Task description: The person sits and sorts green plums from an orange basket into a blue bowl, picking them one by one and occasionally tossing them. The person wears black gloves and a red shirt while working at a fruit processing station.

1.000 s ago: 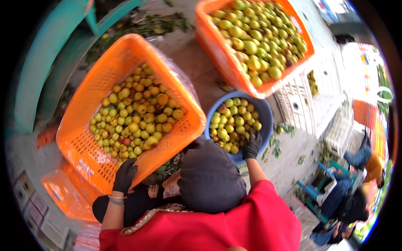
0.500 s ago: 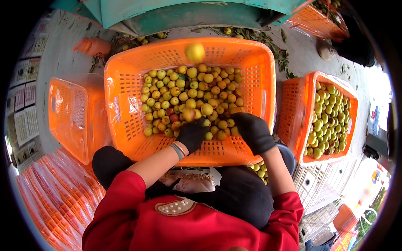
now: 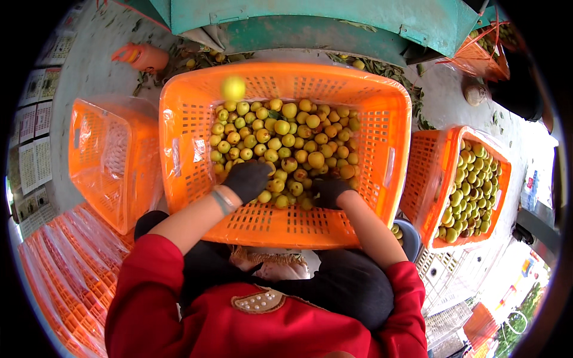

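Observation:
A large orange plastic crate (image 3: 286, 224) stands in front of me, holding many yellow-green round fruits (image 3: 286, 146). Both my hands wear black gloves and reach over its near wall. My left hand (image 3: 248, 179) lies on the fruit at the near left, palm down with its fingers curled out of sight. My right hand (image 3: 330, 191) presses into the fruit at the near middle, fingertips buried among them. One blurred yellow fruit (image 3: 233, 88) is in the air above the crate's far left corner.
An orange crate lined with clear plastic (image 3: 110, 161) stands at the left, another full of fruit (image 3: 471, 185) at the right. A blue bowl's rim (image 3: 409, 235) peeks out beside my right arm. Stacked orange crates (image 3: 54, 268) lie lower left. A green machine (image 3: 310, 30) stands behind.
My view swung from the right-hand crates and blue bowl to this crate. Both hands sank lower into the fruit. The airborne fruit drifted left along the far rim.

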The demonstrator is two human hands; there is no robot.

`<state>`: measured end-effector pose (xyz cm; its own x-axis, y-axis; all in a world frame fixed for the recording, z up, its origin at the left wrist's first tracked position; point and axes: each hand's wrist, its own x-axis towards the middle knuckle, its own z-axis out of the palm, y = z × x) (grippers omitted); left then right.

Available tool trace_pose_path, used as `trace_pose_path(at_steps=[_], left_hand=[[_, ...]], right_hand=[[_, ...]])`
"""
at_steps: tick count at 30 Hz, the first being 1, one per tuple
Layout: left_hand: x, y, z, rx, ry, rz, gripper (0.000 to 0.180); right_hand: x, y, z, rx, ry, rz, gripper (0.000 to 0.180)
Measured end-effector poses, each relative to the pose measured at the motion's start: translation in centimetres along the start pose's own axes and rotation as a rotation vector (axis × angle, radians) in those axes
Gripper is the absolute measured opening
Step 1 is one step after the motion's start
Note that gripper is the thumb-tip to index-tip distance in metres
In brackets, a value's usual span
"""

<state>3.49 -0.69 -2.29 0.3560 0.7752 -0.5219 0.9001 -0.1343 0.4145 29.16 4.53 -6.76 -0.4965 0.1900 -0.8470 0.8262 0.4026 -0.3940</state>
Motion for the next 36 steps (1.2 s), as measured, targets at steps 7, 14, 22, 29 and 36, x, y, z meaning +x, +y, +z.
trace_pose_path(at_steps=[7, 14, 22, 29, 36], left_hand=[[5.0, 4.1, 2.9, -0.004, -0.19, -0.073, 0.043], [-2.5, -0.1, 1.5, -0.29, -0.301, -0.132, 0.053], [-5.9, 2.8, -3.8, -0.776, 0.207, 0.079, 0.064], [-4.7, 2.9, -3.0, -0.766, 0.354, 0.237, 0.063], [-4.5, 3.5, -4.0, -0.662, 0.236, 0.156, 0.064]], right_hand=[[-2.4, 1.7, -3.6, 0.122, -0.193, 0.262, 0.023], [-0.1, -1.8, -3.2, 0.059, 0.681, 0.074, 0.044], [-0.6, -1.8, -1.1, -0.238, 0.101, 0.001, 0.037], [-3.9, -0.5, -3.2, 0.241, -0.028, -0.184, 0.031], [-5.0, -1.5, -3.8, 0.979, -0.132, -0.396, 0.04]])
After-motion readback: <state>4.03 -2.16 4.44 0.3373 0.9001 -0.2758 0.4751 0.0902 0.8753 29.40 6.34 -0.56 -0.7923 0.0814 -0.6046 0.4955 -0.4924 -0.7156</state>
